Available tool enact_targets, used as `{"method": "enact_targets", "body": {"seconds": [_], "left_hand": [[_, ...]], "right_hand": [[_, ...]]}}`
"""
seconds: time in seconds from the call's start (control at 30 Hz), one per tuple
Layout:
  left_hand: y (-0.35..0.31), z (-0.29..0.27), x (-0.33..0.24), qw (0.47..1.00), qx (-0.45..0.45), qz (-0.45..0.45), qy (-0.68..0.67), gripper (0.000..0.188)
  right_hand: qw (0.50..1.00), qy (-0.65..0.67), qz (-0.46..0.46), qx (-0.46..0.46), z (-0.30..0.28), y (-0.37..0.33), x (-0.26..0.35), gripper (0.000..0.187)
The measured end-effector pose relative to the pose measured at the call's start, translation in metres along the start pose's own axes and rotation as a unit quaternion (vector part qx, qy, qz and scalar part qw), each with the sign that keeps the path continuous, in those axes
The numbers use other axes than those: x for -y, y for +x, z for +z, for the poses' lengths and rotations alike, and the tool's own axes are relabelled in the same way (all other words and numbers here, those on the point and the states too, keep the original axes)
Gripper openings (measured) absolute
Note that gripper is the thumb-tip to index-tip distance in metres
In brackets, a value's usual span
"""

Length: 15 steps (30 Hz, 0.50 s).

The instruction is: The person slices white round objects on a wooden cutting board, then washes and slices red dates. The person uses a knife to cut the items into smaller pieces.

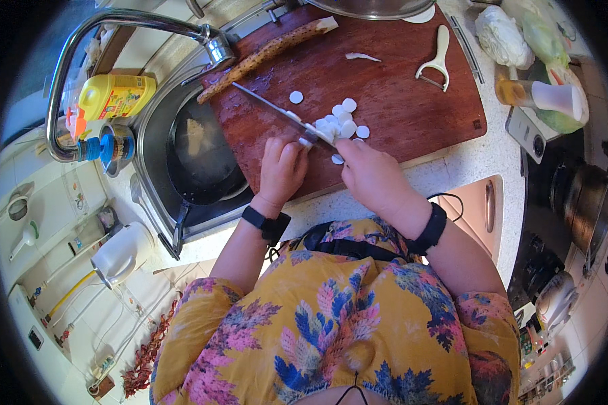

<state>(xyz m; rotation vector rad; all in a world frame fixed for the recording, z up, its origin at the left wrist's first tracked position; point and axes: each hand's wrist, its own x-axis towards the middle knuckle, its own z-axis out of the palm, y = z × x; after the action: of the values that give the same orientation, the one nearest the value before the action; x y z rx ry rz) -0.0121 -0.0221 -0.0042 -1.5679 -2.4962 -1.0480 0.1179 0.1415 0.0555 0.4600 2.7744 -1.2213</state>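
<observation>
My right hand (375, 172) is closed round the handle of a kitchen knife (267, 102), whose blade points to the far left across a reddish-brown cutting board (412, 101). Curled beside the blade is my left hand (282, 169), its fingertips pressed on a short white end of what looks like peeled yam (307, 142). Several round white slices (344, 118) lie in a loose pile just beyond the knife, one stuck to the blade. An unpeeled brown yam (270, 57) with a white cut end rests along the board's far left edge.
A white peeler (440, 64) and a thin peel strip (363, 57) lie on the board. To the left, a dark pan (206, 155) sits in the sink under a curved faucet (128, 20). A phone (525, 135) and a white-capped bottle (537, 96) are at the right.
</observation>
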Motion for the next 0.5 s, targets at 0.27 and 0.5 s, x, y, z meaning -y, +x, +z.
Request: {"method": "enact_targets", "body": {"seconds": [0.27, 0.5], "left_hand": [[0.015, 0.017, -0.006, 1.0, -0.004, 0.023, 0.009, 0.022], [0.016, 0.015, -0.008, 0.999, 0.006, 0.029, 0.019, 0.02]], "right_hand": [[1.0, -0.009, 0.004, -0.021, -0.017, 0.0, -0.002, 0.023], [1.0, 0.003, 0.023, 0.019, -0.042, -0.012, 0.011, 0.03]]}}
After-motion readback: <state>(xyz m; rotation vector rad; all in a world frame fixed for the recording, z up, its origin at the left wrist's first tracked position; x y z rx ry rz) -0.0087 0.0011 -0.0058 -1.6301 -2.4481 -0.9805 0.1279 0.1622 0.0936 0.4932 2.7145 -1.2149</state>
